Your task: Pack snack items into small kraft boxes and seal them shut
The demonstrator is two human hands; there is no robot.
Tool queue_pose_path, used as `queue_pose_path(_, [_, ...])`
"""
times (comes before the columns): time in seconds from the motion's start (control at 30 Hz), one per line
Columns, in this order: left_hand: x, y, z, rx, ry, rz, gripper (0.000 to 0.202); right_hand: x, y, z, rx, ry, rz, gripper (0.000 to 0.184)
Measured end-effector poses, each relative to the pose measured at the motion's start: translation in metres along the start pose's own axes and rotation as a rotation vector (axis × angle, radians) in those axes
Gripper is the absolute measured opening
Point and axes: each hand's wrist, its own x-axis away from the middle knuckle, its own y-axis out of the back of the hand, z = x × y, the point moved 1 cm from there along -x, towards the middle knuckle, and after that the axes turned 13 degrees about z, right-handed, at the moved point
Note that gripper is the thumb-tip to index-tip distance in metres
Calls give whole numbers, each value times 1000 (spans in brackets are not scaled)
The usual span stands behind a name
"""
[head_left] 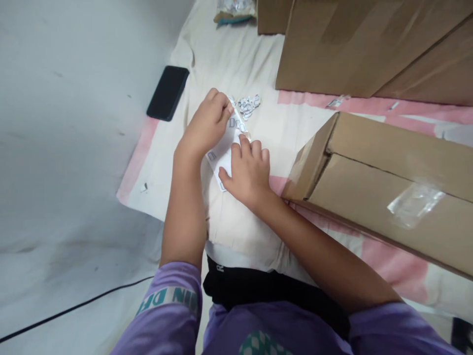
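A white sheet of paper (222, 157) with small dark-outlined shapes lies slanted on the cloth under both hands. My left hand (210, 121) is over its far end, the fingers curled and pinched together; what is between the fingertips is hidden. My right hand (251, 170) rests on the sheet's right side with fingers spread, pressing it down. Near the right index fingertip is a small shiny clear bit (247, 134), too small to name. Just beyond the sheet sits a little pile of outlined paper cut-outs (250, 105).
A black phone (168, 93) lies at the cloth's left edge, by the wall. A taped cardboard box (384, 182) stands to the right, with larger cardboard boxes (354, 47) behind. A plastic packet (234, 11) is at the back. One paper scrap (144, 187) lies at left.
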Motion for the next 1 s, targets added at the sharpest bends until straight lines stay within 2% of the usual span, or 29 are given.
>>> queue_pose_path(0.1, [1, 3, -5, 31, 13, -7, 25, -2, 0, -3, -84, 3, -20, 46])
queue_pose_path(0.17, [2, 3, -9, 117, 38, 16, 25, -3, 0, -7, -211, -4, -89, 50])
queue_pose_path(0.3, [3, -1, -24, 386, 101, 165, 20, -7, -3, -14, -519, 8, -333, 59])
queue_pose_path(0.43, [3, -6, -40, 529, 117, 295, 14, -9, -3, -20, -681, 30, -485, 46])
queue_pose_path(0.6, [3, -9, -43, 561, 93, 314, 17, -11, -1, -23, -857, 1, -525, 24])
queue_pose_path(0.73, [3, -11, -40, 545, 12, 320, 17, -12, 2, -23, -972, -32, -549, 7])
queue_pose_path(1.0, [2, -13, -41, 559, -10, 311, 28, -10, 10, -16, -1131, -50, -480, 15])
